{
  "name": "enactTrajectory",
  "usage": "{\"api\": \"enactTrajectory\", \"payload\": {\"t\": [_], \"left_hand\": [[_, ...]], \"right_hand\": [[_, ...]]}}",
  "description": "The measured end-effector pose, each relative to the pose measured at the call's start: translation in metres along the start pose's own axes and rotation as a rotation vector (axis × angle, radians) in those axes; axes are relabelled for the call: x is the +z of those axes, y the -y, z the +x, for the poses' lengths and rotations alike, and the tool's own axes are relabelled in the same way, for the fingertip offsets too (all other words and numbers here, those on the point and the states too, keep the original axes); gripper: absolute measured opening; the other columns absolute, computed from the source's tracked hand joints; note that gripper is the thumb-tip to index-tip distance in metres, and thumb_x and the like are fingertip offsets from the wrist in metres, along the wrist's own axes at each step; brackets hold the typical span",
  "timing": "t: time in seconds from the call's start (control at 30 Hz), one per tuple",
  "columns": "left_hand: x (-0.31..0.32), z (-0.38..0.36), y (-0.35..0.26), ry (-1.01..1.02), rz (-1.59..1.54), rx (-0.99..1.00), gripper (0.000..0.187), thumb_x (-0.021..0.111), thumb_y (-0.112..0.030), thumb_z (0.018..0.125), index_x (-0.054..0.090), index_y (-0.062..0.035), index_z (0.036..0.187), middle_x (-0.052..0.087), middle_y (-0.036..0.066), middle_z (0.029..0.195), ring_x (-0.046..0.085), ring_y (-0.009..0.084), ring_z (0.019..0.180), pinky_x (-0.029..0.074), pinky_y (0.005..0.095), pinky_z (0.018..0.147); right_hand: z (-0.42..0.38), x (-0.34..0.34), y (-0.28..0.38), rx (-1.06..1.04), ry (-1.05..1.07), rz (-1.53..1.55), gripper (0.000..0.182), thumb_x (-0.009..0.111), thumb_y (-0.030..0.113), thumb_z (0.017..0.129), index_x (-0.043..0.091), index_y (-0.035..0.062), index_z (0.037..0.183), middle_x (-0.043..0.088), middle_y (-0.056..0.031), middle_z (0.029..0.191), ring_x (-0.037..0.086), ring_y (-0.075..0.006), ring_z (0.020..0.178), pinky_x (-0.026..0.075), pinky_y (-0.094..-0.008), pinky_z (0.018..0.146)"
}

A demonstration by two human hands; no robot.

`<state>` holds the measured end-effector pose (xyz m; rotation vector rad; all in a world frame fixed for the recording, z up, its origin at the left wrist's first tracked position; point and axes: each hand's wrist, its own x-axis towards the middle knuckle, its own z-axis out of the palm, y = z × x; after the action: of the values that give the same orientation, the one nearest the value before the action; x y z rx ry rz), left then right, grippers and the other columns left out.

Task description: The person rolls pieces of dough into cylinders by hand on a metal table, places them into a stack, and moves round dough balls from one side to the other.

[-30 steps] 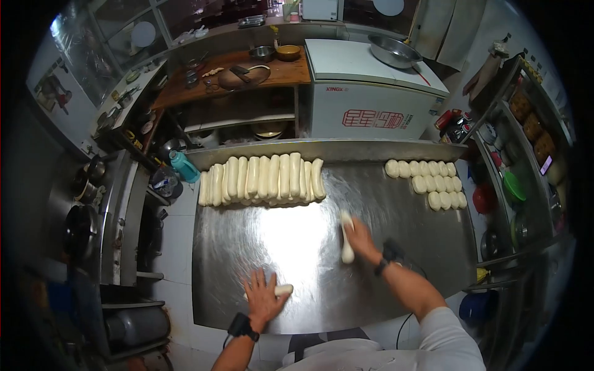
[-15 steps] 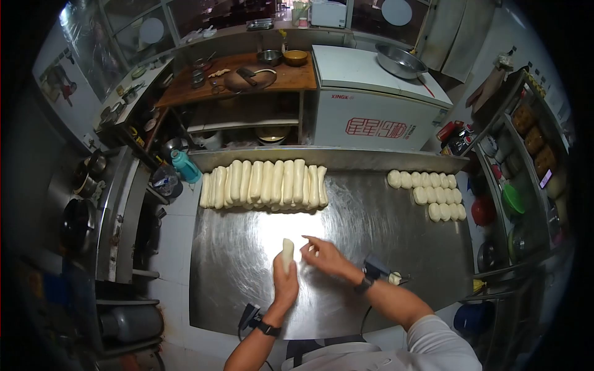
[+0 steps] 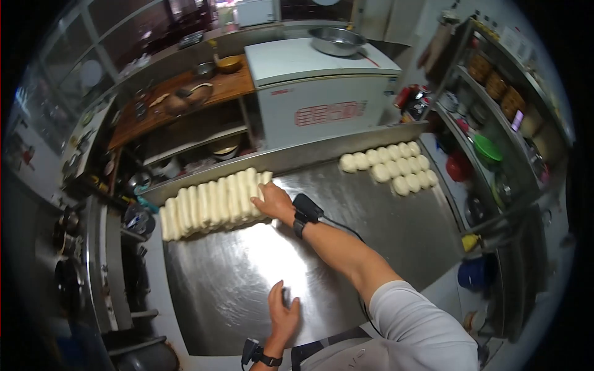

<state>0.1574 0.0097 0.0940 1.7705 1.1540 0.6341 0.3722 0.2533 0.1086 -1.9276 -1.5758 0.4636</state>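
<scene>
A row of long pale dough strips [image 3: 210,201] lies stacked along the back left of the metal table. My right hand [image 3: 274,201] is at the right end of this row, its thumb and fingers closed around an end strip [image 3: 266,177]. That strip's lower part is hidden by the hand. Low over the front of the table, my left hand [image 3: 283,316] is empty, with thumb and fingers apart. Short rounded dough pieces [image 3: 395,167] sit in three rows at the back right.
The metal table [image 3: 371,247] has a raised back edge. Behind it stand a white chest freezer [image 3: 322,105] with a steel bowl [image 3: 337,42] on top and a wooden bench [image 3: 229,83]. Shelving [image 3: 489,117] lines the right side; a dark cable runs along my right arm.
My right hand has reached forward and left to the dough strips. My left hand has lost the dough piece it held and opened. The view has turned to the right.
</scene>
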Motion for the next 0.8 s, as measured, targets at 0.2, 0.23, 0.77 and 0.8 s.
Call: {"api": "enactTrajectory", "payload": {"t": [0.2, 0.23, 0.77, 0.8], "left_hand": [[0.006, -0.002, 0.016, -0.001, -0.025, -0.057, 0.062, 0.069, -0.008, 0.087, 0.046, 0.0010, 0.143, 0.050, 0.021, 0.138, 0.051, 0.0345, 0.126, 0.041, 0.0431, 0.110], [0.008, -0.003, 0.014, -0.002, -0.021, -0.056, 0.062, 0.069, -0.008, 0.087, 0.046, 0.0010, 0.143, 0.050, 0.021, 0.138, 0.051, 0.0345, 0.126, 0.041, 0.0431, 0.110], [0.097, -0.049, -0.028, -0.169, -0.316, -0.335, 0.039, 0.061, 0.001, 0.097, 0.054, 0.0049, 0.135, 0.065, 0.017, 0.126, 0.063, 0.0255, 0.119, 0.050, 0.0362, 0.103], [0.099, -0.045, -0.037, -0.186, -0.405, -0.391, 0.038, 0.061, -0.001, 0.097, 0.055, 0.0048, 0.134, 0.065, 0.017, 0.124, 0.063, 0.0262, 0.119, 0.050, 0.0369, 0.103]], "right_hand": [[-0.083, -0.133, -0.127, 0.184, -0.137, -0.112, 0.045, 0.072, 0.037, 0.088, 0.070, 0.0031, 0.117, 0.070, -0.0208, 0.111, 0.068, -0.0372, 0.102, 0.053, -0.0459, 0.089], [-0.086, -0.161, -0.145, 0.270, -0.147, -0.187, 0.045, 0.073, 0.036, 0.087, 0.070, 0.0027, 0.117, 0.070, -0.0210, 0.110, 0.068, -0.0376, 0.101, 0.054, -0.0458, 0.088], [0.027, -0.203, -0.267, 0.512, 0.100, -0.249, 0.073, 0.084, 0.057, 0.068, 0.074, -0.0058, 0.104, 0.070, -0.0272, 0.105, 0.063, -0.0424, 0.112, 0.052, -0.0431, 0.096], [0.023, -0.189, -0.270, 0.346, -0.039, -0.479, 0.068, 0.085, 0.053, 0.068, 0.075, -0.0027, 0.105, 0.070, -0.0261, 0.103, 0.066, -0.0392, 0.103, 0.054, -0.0440, 0.088]]}}
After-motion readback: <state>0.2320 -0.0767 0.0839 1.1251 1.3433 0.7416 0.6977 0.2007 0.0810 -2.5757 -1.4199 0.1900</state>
